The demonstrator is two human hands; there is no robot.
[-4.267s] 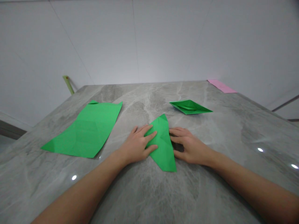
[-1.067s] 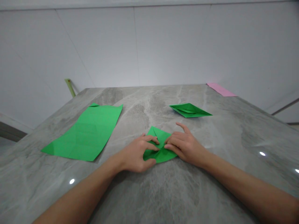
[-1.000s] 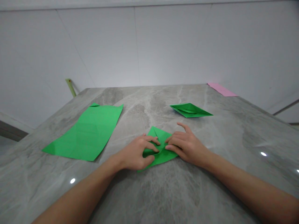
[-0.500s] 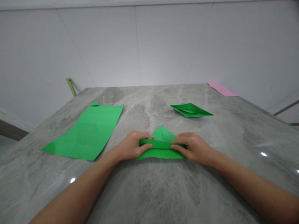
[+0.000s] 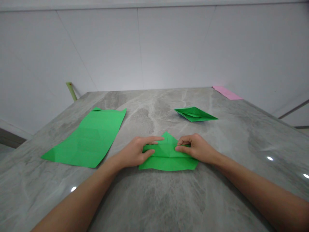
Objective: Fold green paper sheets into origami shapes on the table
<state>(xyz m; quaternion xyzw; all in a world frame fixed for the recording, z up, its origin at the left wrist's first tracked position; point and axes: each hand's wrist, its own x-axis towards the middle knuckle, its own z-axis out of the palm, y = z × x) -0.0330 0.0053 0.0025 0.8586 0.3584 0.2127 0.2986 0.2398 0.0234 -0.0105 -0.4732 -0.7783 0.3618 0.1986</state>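
Observation:
Between my hands lies a folded sheet of green paper [image 5: 166, 162], with a pointed tip on its far side and a flat band across its middle. My left hand [image 5: 138, 151] has the band's left end between the thumb in front and the fingers behind, its index finger stretched along the far edge. The thumb and bent fingers of my right hand [image 5: 194, 148] pinch the band's upper edge right of the middle. Further back to the right sits a folded green paper boat [image 5: 196, 114], touched by neither hand.
A larger green paper sheet [image 5: 89, 138] lies left of my left arm, its edges curled. On the grey marbled table [image 5: 149, 199], a pink paper [image 5: 227, 92] rests at the far right edge. Behind stands a white wall [image 5: 154, 48]; a pale green strip [image 5: 71, 91] leans at the left.
The green paper's middle band, raised and narrow before, now lies flatter and wider, with more of the lower strip showing. My left index finger has straightened; my right hand has shifted slightly left.

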